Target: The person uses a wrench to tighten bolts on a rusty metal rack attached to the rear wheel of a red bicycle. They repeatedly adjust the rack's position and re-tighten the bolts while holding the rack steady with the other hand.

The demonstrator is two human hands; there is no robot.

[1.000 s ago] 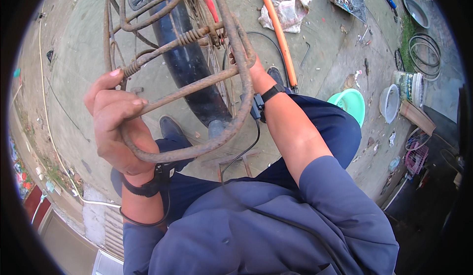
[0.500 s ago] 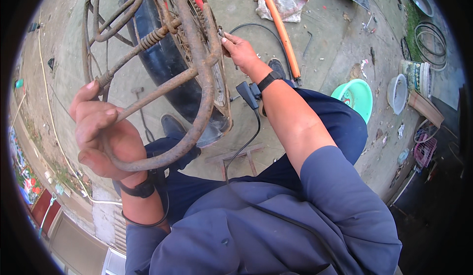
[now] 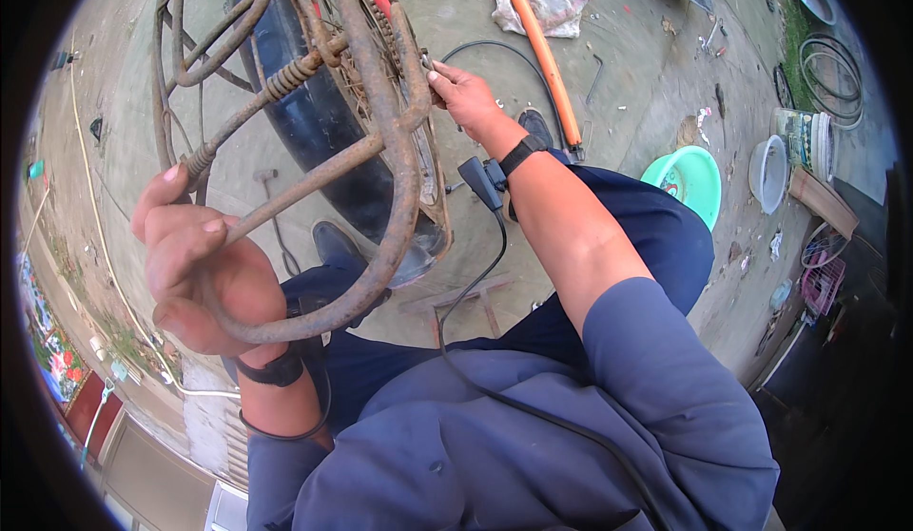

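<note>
The left hand (image 3: 223,279) is holding the rusty bicycle carrier rack (image 3: 406,184) at nine o'clock, its fingers curling around the end tube. The rack is spreading from nine to eleven o'clock, partly overlapping the black wheel (image 3: 304,122) at ten. At twelve o'clock the right hand (image 3: 466,103) is pinching a small metal piece (image 3: 425,59) just beside the rack — whether tool or fastener, I cannot tell. The step in hand is looking like two-handed work — the left steadying the frame, the right fingering a fitting — and the next move is seemingly calling for a firm left grip and a precise right pinch. An orange pole (image 3: 537,46) is lying at one o'clock; a green basin (image 3: 702,179) is sitting between two and three.
</note>
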